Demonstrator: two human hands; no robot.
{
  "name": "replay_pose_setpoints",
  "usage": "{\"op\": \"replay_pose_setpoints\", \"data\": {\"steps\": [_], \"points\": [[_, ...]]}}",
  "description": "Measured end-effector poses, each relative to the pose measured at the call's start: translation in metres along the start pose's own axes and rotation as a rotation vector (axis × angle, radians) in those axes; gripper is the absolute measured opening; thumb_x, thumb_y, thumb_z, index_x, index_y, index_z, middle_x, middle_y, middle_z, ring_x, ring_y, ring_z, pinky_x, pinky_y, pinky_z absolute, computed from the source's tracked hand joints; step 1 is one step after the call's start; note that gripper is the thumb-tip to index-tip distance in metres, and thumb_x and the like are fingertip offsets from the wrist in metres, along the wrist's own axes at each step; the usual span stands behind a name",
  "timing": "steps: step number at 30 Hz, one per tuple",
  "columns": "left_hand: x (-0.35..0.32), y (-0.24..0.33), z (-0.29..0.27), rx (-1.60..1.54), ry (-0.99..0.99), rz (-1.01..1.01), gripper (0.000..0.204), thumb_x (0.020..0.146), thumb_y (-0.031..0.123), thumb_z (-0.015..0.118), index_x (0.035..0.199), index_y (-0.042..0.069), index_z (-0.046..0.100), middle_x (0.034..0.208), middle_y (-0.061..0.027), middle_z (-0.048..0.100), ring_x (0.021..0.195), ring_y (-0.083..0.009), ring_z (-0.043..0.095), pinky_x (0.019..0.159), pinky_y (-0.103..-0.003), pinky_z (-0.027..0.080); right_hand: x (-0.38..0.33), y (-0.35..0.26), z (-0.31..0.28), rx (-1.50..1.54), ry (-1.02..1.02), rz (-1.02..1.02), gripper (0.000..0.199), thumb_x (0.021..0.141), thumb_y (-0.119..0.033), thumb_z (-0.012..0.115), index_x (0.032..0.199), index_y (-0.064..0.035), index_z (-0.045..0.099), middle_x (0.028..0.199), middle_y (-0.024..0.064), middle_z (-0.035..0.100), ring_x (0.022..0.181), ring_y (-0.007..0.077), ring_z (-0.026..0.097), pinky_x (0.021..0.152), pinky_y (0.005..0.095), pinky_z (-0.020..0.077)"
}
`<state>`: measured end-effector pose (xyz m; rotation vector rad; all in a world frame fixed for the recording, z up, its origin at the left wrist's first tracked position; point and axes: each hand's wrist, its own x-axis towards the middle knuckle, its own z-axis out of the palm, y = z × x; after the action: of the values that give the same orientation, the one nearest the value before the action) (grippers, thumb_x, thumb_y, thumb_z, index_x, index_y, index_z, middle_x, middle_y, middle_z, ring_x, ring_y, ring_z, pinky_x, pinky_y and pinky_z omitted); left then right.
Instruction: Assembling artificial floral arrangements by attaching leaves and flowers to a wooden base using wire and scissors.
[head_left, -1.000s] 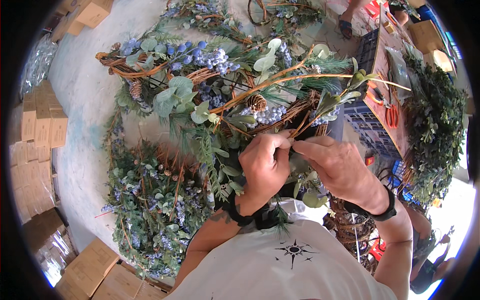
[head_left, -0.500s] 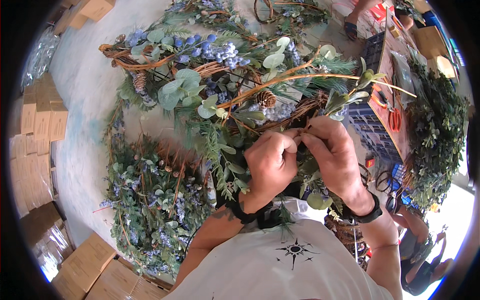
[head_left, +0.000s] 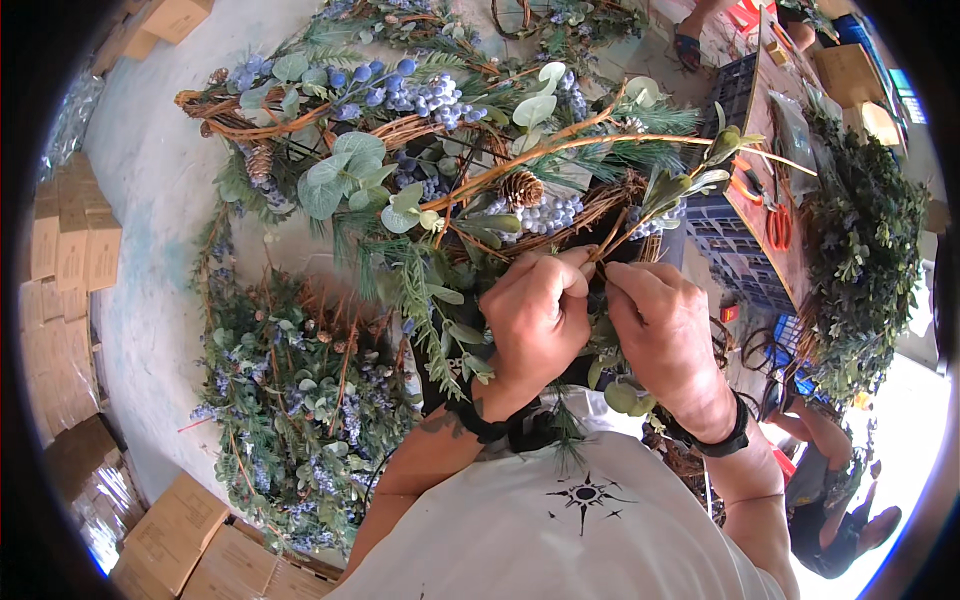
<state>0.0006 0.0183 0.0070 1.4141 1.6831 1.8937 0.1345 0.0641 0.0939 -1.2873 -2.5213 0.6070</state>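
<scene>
The wreath [head_left: 440,190] is propped against the person's body, near edge at the chest, so both hands can work it. Left hand [head_left: 535,320] and right hand [head_left: 665,330] pinch a twig, probably bracing it; fingertips are partly hidden.

Left hand [head_left: 535,320] and right hand [head_left: 668,335] pinched side by side on twigs at near rim of wreath [head_left: 430,170] bearing pine cone [head_left: 521,188], blue berries, round leaves. Finished wreaths [head_left: 300,400] heaped left; cardboard boxes [head_left: 70,250] along edge.
</scene>
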Motion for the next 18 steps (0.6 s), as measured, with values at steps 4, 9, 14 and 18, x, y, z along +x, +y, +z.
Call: {"op": "replay_pose_setpoints", "data": {"steps": [4, 9, 14, 18], "points": [[0.0012, 0.0004, -0.0002, 0.006, 0.000, 0.001, 0.024, 0.076, -0.014, 0.074, 0.079, 0.005, 0.059, 0.094, -0.0129, 0.081, 0.074, -0.0280, 0.073, 0.065, -0.036, 0.059, -0.0004, 0.0039, -0.0018, 0.019, 0.002, -0.038, 0.018, 0.092, -0.005, 0.072, 0.110, -0.0053, 0.072, 0.095, 0.0143, 0.075, 0.087, 0.0380, 0.072, 0.074, 0.0482, 0.0590], [0.0023, 0.0005, -0.0008, -0.002, 0.000, -0.007, 0.024, 0.076, -0.013, 0.074, 0.079, 0.005, 0.059, 0.093, -0.0129, 0.081, 0.074, -0.0284, 0.073, 0.065, -0.037, 0.059, -0.0010, 0.0049, -0.0041, 0.031, 0.016, -0.080, 0.021, 0.092, -0.003, 0.072, 0.113, -0.0050, 0.072, 0.096, 0.0145, 0.075, 0.088, 0.0380, 0.072, 0.074, 0.0478, 0.0591], [0.0023, 0.0023, -0.0017, 0.002, -0.027, -0.025, 0.026, 0.079, -0.013, 0.080, 0.081, 0.004, 0.060, 0.092, -0.0154, 0.081, 0.078, -0.0276, 0.077, 0.069, -0.034, 0.060, -0.0006, 0.0058, -0.0052, 0.041, 0.005, -0.077, 0.021, 0.092, -0.003, 0.072, 0.113, -0.0046, 0.072, 0.096, 0.0145, 0.075, 0.089, 0.0380, 0.072, 0.074, 0.0477, 0.0589], [0.0023, 0.0016, -0.0023, 0.015, -0.030, -0.019, 0.027, 0.079, -0.013, 0.080, 0.081, 0.004, 0.060, 0.091, -0.0151, 0.081, 0.078, -0.0275, 0.077, 0.069, -0.034, 0.059, 0.0015, 0.0079, -0.0056, 0.054, -0.012, -0.098, 0.021, 0.092, -0.002, 0.072, 0.113, -0.0043, 0.072, 0.096, 0.0149, 0.075, 0.088, 0.0383, 0.072, 0.073, 0.0479, 0.0587]]}}
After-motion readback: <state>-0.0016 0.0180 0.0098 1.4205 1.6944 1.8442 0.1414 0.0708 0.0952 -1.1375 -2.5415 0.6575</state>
